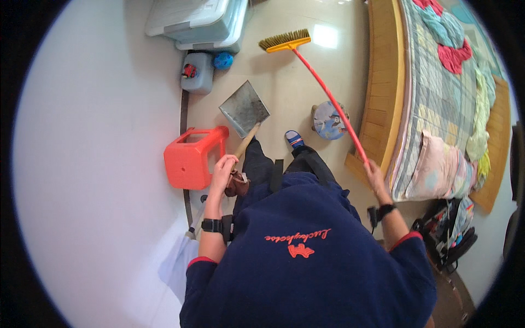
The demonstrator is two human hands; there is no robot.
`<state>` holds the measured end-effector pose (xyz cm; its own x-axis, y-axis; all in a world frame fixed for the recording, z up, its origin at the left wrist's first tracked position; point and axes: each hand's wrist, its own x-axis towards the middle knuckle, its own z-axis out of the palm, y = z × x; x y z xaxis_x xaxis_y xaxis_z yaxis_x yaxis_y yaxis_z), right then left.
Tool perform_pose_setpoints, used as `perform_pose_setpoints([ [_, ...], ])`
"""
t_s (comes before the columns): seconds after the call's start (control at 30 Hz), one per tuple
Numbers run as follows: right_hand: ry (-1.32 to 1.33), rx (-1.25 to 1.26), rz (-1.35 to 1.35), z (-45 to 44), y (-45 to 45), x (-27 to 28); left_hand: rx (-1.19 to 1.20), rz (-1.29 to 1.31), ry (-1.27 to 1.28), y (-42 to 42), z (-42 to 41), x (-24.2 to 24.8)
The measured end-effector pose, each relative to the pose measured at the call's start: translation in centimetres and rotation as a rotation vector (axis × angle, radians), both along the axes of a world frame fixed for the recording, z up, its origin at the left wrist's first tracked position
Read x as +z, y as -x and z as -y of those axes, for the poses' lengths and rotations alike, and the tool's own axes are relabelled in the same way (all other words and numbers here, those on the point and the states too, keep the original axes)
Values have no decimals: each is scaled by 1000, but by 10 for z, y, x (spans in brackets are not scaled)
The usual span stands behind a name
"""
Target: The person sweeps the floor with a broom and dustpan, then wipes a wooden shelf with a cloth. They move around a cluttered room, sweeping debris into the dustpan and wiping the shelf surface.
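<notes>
My left hand (222, 174) grips the wooden handle (247, 141) of a metal dustpan (245, 108). Dark smudges mark the pan, which is in front of my feet. In my right hand (373, 176) is the red pole (324, 86) of a broom, held near its end. The yellow broom head (289, 44) is far out in front, its bristles (283, 37) pointing away from me. Whether the bristles touch the floor I cannot tell. A brown object (236, 184) is just beside my left hand, partly covered by it.
A red plastic stool (188, 166) is by the left wall. Beyond it are a grey container (198, 69), a blue ball (223, 60) and stacked storage boxes (197, 24). A small round stool (329, 121) is under the broom pole. The wooden bed (383, 82) lines the right side.
</notes>
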<state>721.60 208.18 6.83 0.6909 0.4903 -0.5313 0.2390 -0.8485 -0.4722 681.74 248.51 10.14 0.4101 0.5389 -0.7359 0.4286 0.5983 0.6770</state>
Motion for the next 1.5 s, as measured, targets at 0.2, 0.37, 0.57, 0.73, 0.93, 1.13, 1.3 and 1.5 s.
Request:
perform_pose_setpoints([
  [0.2,309,-421,-149,75,225,85,-194,-34,-95,-11,-83,9],
  [0.37,472,-436,-229,71,329,84,-317,14,-85,-17,-111,13],
  [0.57,295,-447,-251,29,330,-9,-444,-12,-80,-23,-116,15],
  [0.73,188,-353,-112,-61,206,-97,-545,-45,-128,-17,-120,32],
  [0.93,85,-476,-270,-120,114,-97,-577,-19,-169,-14,-118,52],
  [1.13,123,-412,-43,-21,247,-8,-494,34,-62,-21,-110,35],
  [1.3,316,-619,-336,31,294,5,-487,10,-111,-39,-107,33],
  [1.5,195,-485,-438,-19,149,-44,-412,-43,-165,-57,-92,46],
])
